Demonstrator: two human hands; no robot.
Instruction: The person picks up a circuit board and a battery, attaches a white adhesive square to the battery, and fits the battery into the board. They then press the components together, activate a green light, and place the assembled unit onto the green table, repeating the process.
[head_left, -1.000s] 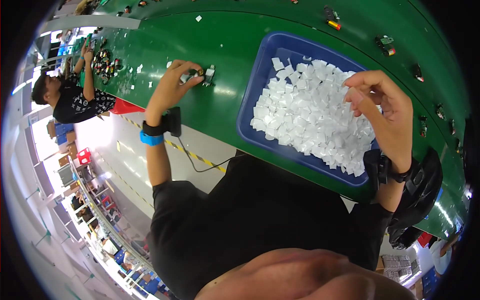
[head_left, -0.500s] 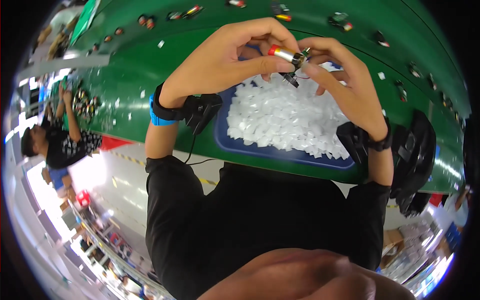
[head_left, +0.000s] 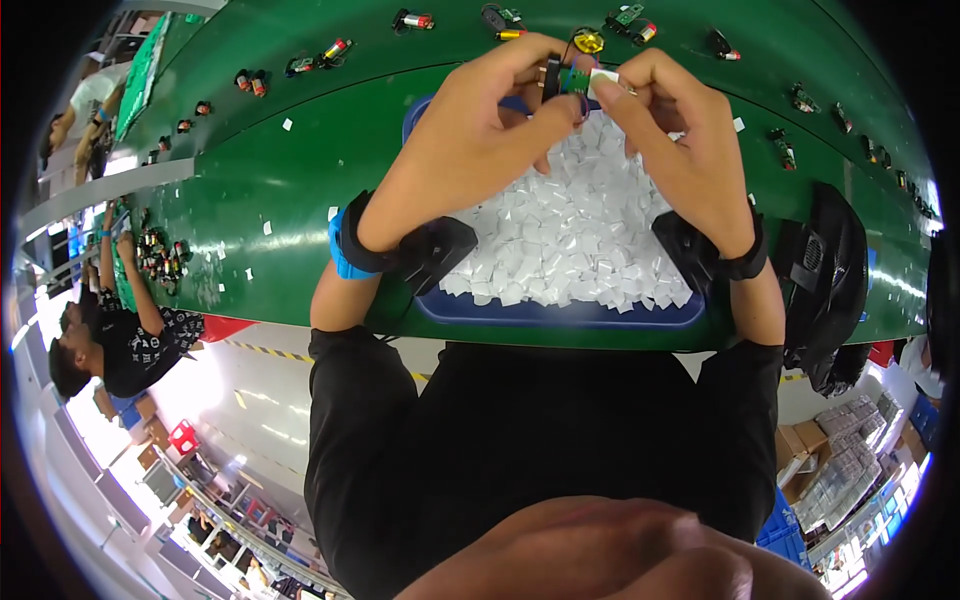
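Observation:
Above the blue tray both my hands meet at a small electronic assembly. My left hand pinches its green circuit board and black part between thumb and fingers. A round gold-coloured piece shows just beyond the fingertips. In my right hand, a small white square piece is pinched between thumb and forefinger, against or close beside the board; contact cannot be made out. Many loose white squares fill the tray. Part of the assembly is hidden behind my fingers.
Along the far side of the green table lie several assemblies with boards and cylindrical cells. A black bag sits to the right. At the far left, another person works beside a pile of parts.
The assembly has been turned, so its red-and-silver cell no longer shows and its green board does. A white square now shows in my right fingers. The view has shifted slightly.

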